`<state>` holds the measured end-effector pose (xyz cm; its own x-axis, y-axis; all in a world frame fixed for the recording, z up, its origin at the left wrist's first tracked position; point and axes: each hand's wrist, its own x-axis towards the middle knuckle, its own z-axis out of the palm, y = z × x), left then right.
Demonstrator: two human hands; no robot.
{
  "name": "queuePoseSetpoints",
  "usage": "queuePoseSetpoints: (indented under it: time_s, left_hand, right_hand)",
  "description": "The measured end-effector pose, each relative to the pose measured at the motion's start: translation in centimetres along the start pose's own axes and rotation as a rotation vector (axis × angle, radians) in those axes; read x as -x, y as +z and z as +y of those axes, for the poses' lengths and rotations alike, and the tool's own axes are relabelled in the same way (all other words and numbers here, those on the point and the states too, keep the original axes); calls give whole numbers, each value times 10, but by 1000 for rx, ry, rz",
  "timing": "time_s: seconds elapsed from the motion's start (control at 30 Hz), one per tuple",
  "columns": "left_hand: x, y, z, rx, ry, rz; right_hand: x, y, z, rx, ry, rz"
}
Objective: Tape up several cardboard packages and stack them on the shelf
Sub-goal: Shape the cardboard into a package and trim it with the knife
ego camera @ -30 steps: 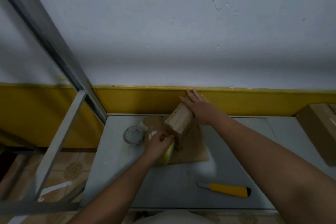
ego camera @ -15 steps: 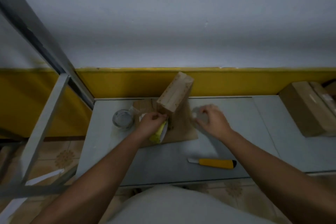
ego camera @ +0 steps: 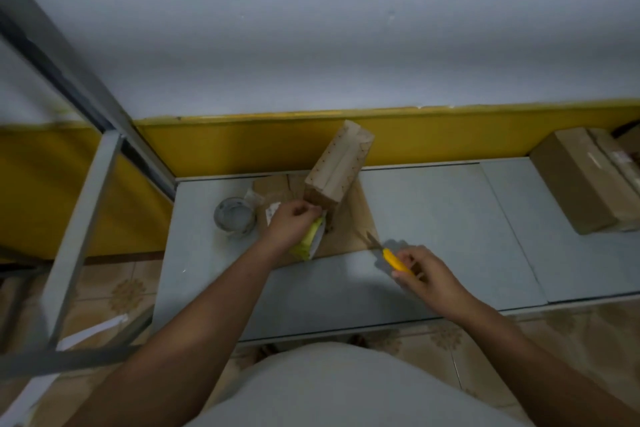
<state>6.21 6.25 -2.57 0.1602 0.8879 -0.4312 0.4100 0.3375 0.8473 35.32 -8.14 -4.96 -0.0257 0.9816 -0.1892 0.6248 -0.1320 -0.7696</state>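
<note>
Yellow utility knife [ego camera: 392, 257] lifted off grey tabletop [ego camera: 433, 211], pinched by right grip [ego camera: 429, 276]; yellow-green tape roll [ego camera: 309, 241] clasped by left grip [ego camera: 289, 227]; tape cut judged next.

Yellow knife [ego camera: 394, 259], brown box [ego camera: 337, 166], grey table [ego camera: 433, 218]

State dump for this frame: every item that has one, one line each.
left hand: grips the yellow roll beside the small box.
right hand: holds the utility knife.
yellow roll: held, at the small box's near face.
utility knife: blade out, pointing toward the small box.
small box: flaps closed, standing tilted on a cardboard sheet.
large box: closed, lying on the table.
</note>
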Motion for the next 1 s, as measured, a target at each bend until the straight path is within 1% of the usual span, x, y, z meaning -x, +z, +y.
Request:
queuePoseSetpoints:
  time_s: [0.07, 0.13, 0.2, 0.3, 0.4, 0.57, 0.67, 0.83, 1.0]
  left_hand:
    - [0, 0, -3, 14, 13, 4]
    - [1, 0, -5, 21, 29, 23]
    - [1, 1, -6, 11, 53, 48]
    - [2, 0, -6, 25, 67, 58]
    - [3, -2, -8, 34, 51, 42]
    - [2, -5, -12, 40, 20, 39]
    - [2, -4, -16, 78, 5, 46]
    - [3, -2, -17, 103, -15, 97]
    - [6, -3, -10, 70, 20, 119]
  right_hand:
    - [-10, -2, -33, -86, -67, 47]
    - [-25, 0, -63, -67, -115, 50]
    - [-39, 6, -89, -6, -111, 50]
    - [-58, 19, -111, 82, -59, -12]
    - [-72, 26, -116, 193, -10, -49]
    - [-84, 28, -117, 214, 24, -97]
    - [-86, 28, -119, 228, 25, -90]
    - [-88, 33, -126, 208, 61, -106]
    - [-93, 32, -132, 154, 85, -130]
